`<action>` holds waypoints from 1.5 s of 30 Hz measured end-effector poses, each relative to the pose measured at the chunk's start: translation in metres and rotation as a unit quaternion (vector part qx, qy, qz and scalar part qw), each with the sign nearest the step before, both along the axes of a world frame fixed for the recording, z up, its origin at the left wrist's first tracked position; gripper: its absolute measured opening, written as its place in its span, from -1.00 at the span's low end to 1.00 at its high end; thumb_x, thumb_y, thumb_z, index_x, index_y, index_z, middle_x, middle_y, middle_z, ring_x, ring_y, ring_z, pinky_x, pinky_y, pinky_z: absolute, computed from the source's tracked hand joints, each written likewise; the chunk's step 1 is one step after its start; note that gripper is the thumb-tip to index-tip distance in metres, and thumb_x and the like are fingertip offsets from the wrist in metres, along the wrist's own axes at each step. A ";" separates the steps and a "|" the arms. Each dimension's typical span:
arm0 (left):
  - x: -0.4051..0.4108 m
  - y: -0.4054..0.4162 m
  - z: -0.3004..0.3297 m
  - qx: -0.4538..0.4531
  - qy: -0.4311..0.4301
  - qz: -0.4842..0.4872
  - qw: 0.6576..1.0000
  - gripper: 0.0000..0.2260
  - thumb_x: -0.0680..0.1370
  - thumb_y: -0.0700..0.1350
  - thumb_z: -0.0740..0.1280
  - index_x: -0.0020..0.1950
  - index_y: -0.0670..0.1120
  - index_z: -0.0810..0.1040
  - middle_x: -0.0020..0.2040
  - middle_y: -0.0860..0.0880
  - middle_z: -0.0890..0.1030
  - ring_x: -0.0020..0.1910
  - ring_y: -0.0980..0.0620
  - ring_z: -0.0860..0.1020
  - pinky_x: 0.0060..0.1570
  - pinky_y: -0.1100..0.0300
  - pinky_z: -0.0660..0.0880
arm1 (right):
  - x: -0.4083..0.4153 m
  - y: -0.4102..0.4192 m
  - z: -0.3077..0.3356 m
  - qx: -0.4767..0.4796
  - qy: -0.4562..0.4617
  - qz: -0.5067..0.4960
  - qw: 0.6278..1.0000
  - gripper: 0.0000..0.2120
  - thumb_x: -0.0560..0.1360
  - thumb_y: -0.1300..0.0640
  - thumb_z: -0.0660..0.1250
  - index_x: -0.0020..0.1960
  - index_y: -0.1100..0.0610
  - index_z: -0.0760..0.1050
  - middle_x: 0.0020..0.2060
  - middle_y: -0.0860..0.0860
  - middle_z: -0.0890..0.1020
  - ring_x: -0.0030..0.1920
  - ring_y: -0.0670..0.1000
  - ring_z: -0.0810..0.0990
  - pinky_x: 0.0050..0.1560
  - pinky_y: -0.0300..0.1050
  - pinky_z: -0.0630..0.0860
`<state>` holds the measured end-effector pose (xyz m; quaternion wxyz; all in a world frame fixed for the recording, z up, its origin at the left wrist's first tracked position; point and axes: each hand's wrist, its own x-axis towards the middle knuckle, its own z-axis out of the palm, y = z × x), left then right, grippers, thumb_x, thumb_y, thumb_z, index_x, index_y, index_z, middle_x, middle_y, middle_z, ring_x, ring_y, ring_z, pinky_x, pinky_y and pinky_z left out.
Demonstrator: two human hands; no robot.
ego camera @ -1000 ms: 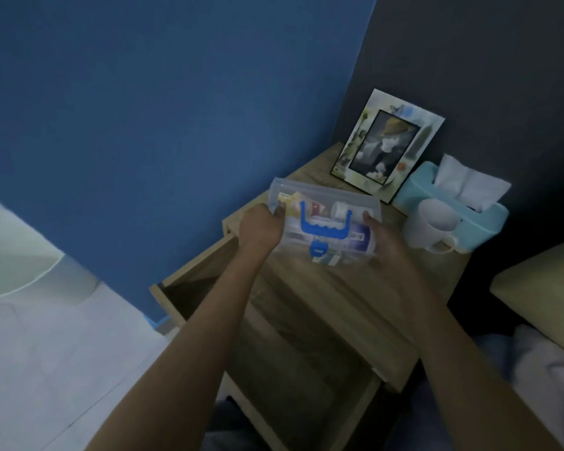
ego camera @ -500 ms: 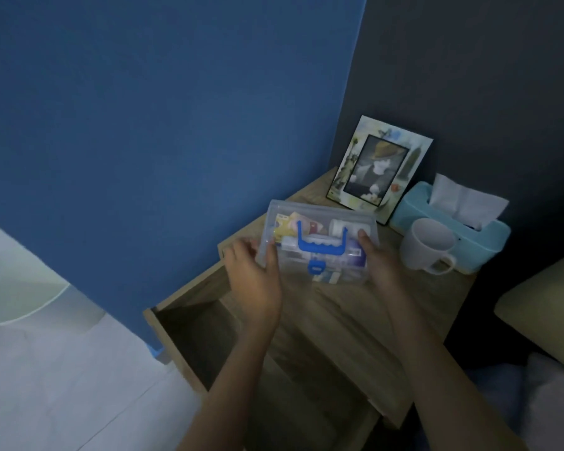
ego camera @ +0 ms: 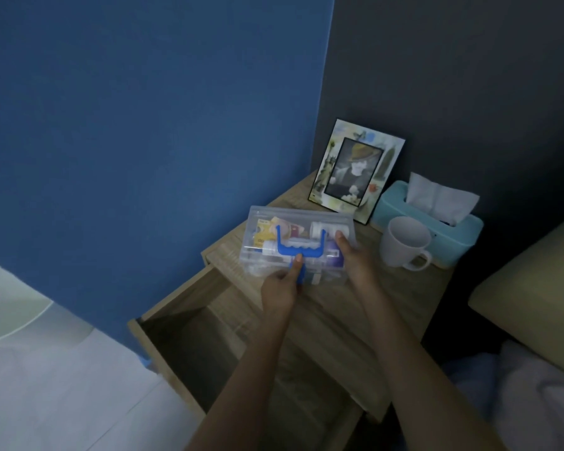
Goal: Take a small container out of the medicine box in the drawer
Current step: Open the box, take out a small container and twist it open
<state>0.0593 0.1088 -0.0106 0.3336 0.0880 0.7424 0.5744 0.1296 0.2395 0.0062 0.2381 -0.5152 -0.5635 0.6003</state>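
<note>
Now, clear medicine box (ego camera: 298, 245) resting on the table (ego camera: 372, 307) above the open drawer (ego camera: 209, 346), lid shut, left hand (ego camera: 282, 284) pinching its blue latch (ego camera: 302, 275), right hand (ego camera: 355, 258) gripping its right end, white bottle (ego camera: 329, 228) inside, mug (ego camera: 404, 240) just beside.

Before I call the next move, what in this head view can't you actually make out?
- Blue latch: mostly covered by the left hand; open or closed, unclear.
- Medicine box contents: blurred through the clear lid; labels unreadable, small containers hard to separate.
- Drawer interior: in shadow, near end behind the forearms.
- Right hand grip on the box side: fingers hidden behind it.
</note>
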 end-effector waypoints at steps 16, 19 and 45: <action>0.001 -0.042 -0.015 0.048 -0.020 0.003 0.999 -0.80 0.57 -0.04 0.30 0.08 -0.12 0.60 0.02 -0.07 0.65 0.07 -0.06 0.60 0.02 0.11 0.52 | 0.011 -0.012 -0.003 0.055 0.021 -0.016 0.998 -0.48 0.55 -0.18 0.22 0.32 0.19 0.46 0.14 0.15 0.65 0.02 0.10 0.68 0.00 -0.01 0.64; -0.009 -0.048 -0.005 0.059 0.020 0.151 0.987 -0.64 0.60 0.07 0.22 0.32 -0.07 0.48 0.21 -0.06 0.59 0.18 -0.02 0.57 0.02 0.15 0.50 | 0.029 -0.034 -0.014 0.089 0.087 -0.014 0.992 -0.53 0.63 -0.11 0.08 0.28 0.23 0.48 0.12 0.20 0.64 0.11 0.16 0.64 0.11 0.06 0.58; -0.045 -0.035 -0.004 0.109 0.093 0.063 0.988 -0.15 0.38 0.49 0.00 0.52 0.01 0.31 0.50 -0.01 0.38 0.49 -0.01 0.33 0.44 0.01 0.28 | -0.050 0.063 0.021 0.065 0.105 -0.042 0.992 -0.39 0.59 -0.27 0.03 0.52 0.05 0.25 0.48 0.09 0.36 0.46 0.10 0.34 0.48 0.06 0.22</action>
